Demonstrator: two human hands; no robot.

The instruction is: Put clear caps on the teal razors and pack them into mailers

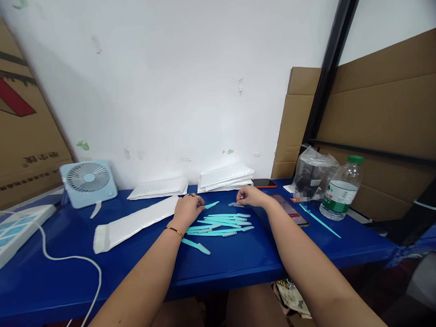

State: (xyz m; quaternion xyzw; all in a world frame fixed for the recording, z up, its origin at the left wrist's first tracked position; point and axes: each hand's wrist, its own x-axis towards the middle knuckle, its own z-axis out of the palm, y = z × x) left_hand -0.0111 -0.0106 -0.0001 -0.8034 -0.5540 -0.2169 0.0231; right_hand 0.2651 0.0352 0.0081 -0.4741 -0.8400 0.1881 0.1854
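Observation:
Several turquoise sticks with pale covered ends (223, 220) lie in a loose pile on the blue table (239, 258). Just above the pile, my left hand (188, 208) has its fingers closed on one turquoise stick (212, 204) that points to the right. My right hand (250, 196) is pinched at a small clear cap (235, 204), to the right of that stick's tip and apart from it. A long white packet (134, 223) lies left of my left hand. Behind the hands are two stacks of white packets (158, 187) (225, 176).
A light blue fan (89, 183) and a white tray (44, 217) stand at the left, with a white cable (76, 257) nearby. On the right are a phone (294, 213), another turquoise stick (322, 223), a plastic bag (313, 172) and a bottle (342, 190). A second phone (264, 183) lies near the wall.

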